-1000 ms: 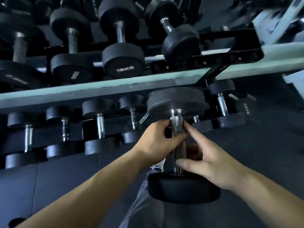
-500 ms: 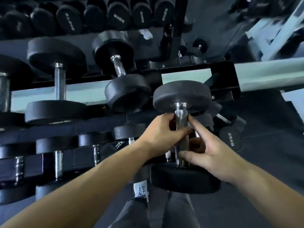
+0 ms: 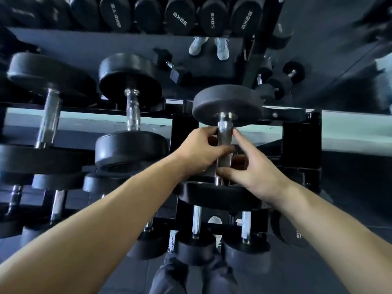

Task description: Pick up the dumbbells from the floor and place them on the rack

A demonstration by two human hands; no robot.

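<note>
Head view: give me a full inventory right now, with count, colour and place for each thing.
held dumbbell: one, black heads, chrome handle, centre, at the rack's middle tier.
middle-tier dumbbells: two, black, left of it.
lower-tier dumbbells: several, black, smaller, beneath.
top-row dumbbells: several, black, white markings, top edge.
rack: one, black frame, across the middle.
shoes: two, pale, top centre.
trousers: grey, bottom centre.
left hand: one, grips the handle from the left.
right hand: one, holds the handle from the right.

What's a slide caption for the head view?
Left hand and right hand hold a dumbbell at the rack.
</note>
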